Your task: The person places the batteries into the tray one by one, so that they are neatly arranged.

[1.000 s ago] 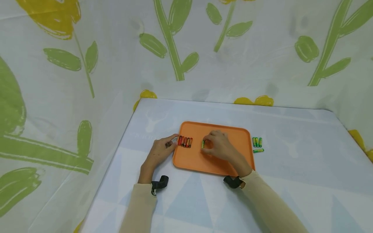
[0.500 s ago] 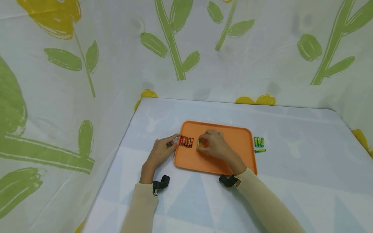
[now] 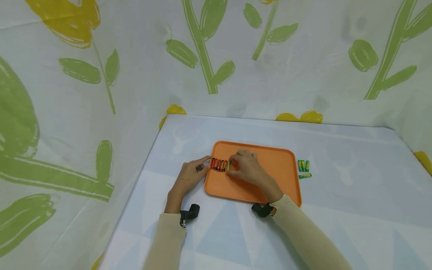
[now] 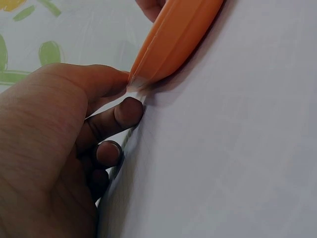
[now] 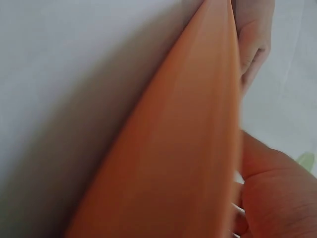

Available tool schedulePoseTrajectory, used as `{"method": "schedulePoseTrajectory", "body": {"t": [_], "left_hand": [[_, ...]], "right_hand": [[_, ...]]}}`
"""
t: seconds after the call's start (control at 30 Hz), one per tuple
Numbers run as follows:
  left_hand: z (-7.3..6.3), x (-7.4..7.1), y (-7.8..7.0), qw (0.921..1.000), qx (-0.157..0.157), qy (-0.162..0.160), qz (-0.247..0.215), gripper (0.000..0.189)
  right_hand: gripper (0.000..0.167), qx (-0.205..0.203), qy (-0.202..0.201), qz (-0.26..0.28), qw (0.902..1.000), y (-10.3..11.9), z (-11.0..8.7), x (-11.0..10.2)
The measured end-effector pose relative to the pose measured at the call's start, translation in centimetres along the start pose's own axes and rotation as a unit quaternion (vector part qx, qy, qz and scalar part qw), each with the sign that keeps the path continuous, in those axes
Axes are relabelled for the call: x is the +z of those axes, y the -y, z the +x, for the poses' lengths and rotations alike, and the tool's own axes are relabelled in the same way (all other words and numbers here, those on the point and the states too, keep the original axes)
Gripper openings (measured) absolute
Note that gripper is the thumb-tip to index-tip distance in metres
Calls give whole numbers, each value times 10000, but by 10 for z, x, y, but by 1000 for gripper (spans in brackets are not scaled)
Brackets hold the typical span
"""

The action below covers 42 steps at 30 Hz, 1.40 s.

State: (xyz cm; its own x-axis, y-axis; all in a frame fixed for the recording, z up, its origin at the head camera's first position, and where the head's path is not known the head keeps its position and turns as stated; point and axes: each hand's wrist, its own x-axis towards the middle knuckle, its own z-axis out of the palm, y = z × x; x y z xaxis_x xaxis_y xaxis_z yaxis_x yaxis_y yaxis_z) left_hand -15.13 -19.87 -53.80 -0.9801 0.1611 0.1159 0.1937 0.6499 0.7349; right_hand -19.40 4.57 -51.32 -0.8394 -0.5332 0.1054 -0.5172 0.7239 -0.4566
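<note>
An orange tray (image 3: 253, 195) lies on the table, with a row of several red batteries (image 3: 218, 165) near its left rim. My right hand (image 3: 248, 167) pinches a green battery (image 3: 228, 165) between thumb and index finger, at the right end of that row; whether the two touch is too small to tell. At the tray's left rim my left hand (image 3: 192, 174) has thumb and index finger spread, their tips touching the rim beside the leftmost red battery. In the left wrist view its other fingers (image 4: 130, 112) curl loosely below the rim. The tray's wall hides the batteries from both wrist views.
Several green batteries (image 3: 303, 166) lie on the pale patterned tablecloth (image 3: 337, 210) just right of the tray, one turned crosswise below the others. A flower-patterned curtain (image 3: 141, 75) stands behind and left of the table. Dark wrist cameras (image 3: 190, 212) sit on both wrists.
My right hand has moved left across the tray with the green battery, bringing it up to the red row. The left hand has stayed at the rim, and the view has shifted slightly.
</note>
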Motion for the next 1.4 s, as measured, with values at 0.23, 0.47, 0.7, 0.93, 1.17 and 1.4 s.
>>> {"method": "schedulePoseTrajectory", "body": {"t": [0.23,0.47,0.7,0.93,1.17,1.4], "left_hand": [[4,4,-1,9999,22,-49,150,41],[4,1,-1,10000,17,-1,82,41],[3,-1,-3,10000,-19,41,41,41],[0,1,-2,9998,-174,39,-84,41],[0,2,-4,9997,-162,94,-162,41],[0,3,-4,9998,-136,89,-115,41]], "right_hand": [[49,65,-84,-154,9998,4,-14,-14],[39,170,-463,-439,9978,-3,-45,-41],[39,479,-1174,-676,9896,-31,-87,-70],[36,1138,-1540,-953,9768,-66,-128,-94],[38,1834,-1544,-1151,9640,-93,-150,-97],[51,2165,-1323,-1365,9576,-111,-152,-88]]}}
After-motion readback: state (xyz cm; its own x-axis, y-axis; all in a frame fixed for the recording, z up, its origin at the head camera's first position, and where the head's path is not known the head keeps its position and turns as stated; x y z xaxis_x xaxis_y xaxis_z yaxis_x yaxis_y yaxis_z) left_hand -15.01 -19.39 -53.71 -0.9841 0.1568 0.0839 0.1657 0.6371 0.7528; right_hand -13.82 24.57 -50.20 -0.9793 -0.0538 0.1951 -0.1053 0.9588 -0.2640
